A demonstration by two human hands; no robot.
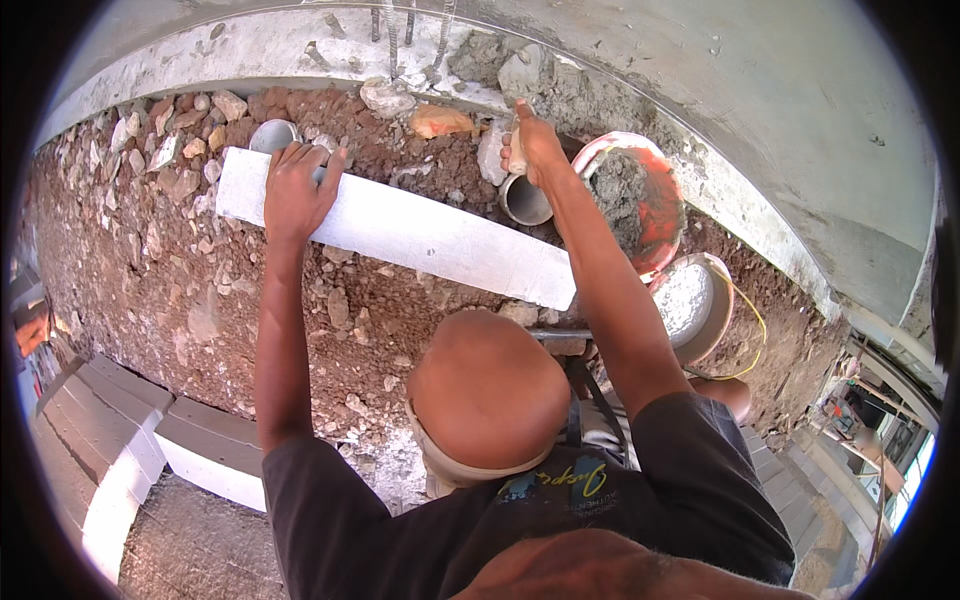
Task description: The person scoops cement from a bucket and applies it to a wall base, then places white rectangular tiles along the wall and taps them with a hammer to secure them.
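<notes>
My left hand (298, 192) grips a long white block (440, 245) lying at an angle over the soil, fingers curled over its upper edge beside a grey cylindrical object (270, 136). My right hand (535, 150) is closed round the pale handle of a trowel (519, 75), whose mortar-coated blade is at the foot of the wall among wet mortar (480, 58). Just below that hand sit a grey open pipe (523, 202) and a round container with red showing (660, 207), holding grey mortar.
Rubble and soil (160, 260) run along the concrete wall (780, 110), where rebar (441, 40) sticks up. A bucket with white contents (690, 305) stands at right. Stacked grey blocks (110, 410) are at lower left. A person (866, 465) is at far right.
</notes>
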